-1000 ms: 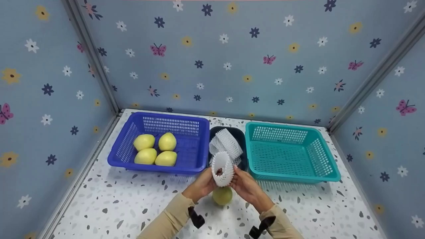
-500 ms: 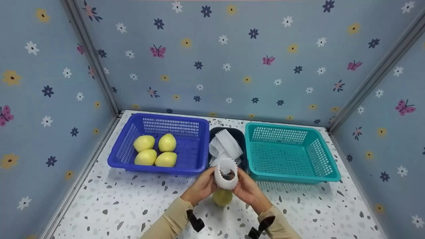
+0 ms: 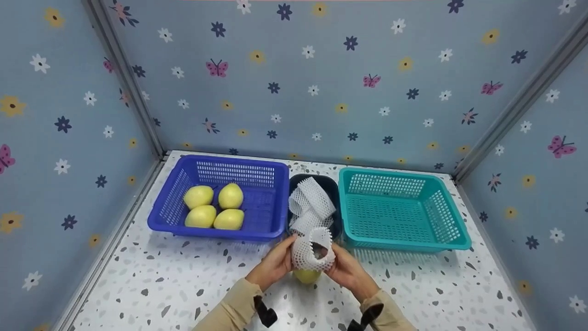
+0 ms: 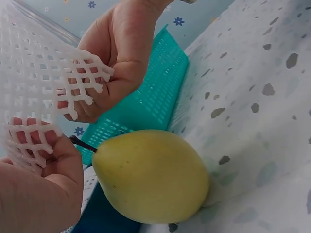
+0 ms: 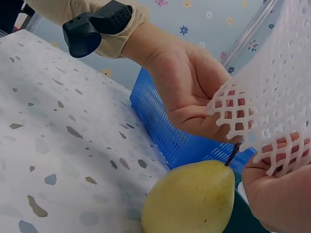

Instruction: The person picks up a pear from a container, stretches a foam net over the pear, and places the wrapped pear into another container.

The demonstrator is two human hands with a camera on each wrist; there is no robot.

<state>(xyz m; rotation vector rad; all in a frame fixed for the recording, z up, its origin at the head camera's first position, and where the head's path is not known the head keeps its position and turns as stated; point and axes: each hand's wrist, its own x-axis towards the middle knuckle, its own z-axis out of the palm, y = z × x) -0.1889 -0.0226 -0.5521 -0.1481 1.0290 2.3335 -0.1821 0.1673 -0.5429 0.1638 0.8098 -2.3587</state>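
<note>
A white foam fruit net [image 3: 313, 250] is stretched between my two hands, its mouth held wide. My left hand [image 3: 274, 261] pinches its left edge and my right hand [image 3: 349, 271] pinches the right edge. Skin shows through the mesh where fingers lie behind it. Below the net, a yellow pear [image 3: 307, 276] stands on the table. The left wrist view shows the whole pear [image 4: 153, 177], its dark stem [image 4: 82, 143] pointing to the net's lower rim. Neither hand touches the pear.
Several yellow pears [image 3: 200, 216] lie in a blue basket [image 3: 266, 234] on the left. A dark bin [image 3: 331, 187] with more foam nets [image 3: 317, 197] stands in the middle, behind my hands. A teal basket [image 3: 390, 243] is on the right. Patterned walls [image 3: 294, 82] enclose the speckled table [image 3: 183, 276].
Both hands have brought the foam net down and slightly nearer, over the pear. Its mouth is spread wider than a second ago. Pear and baskets stay where they were.
</note>
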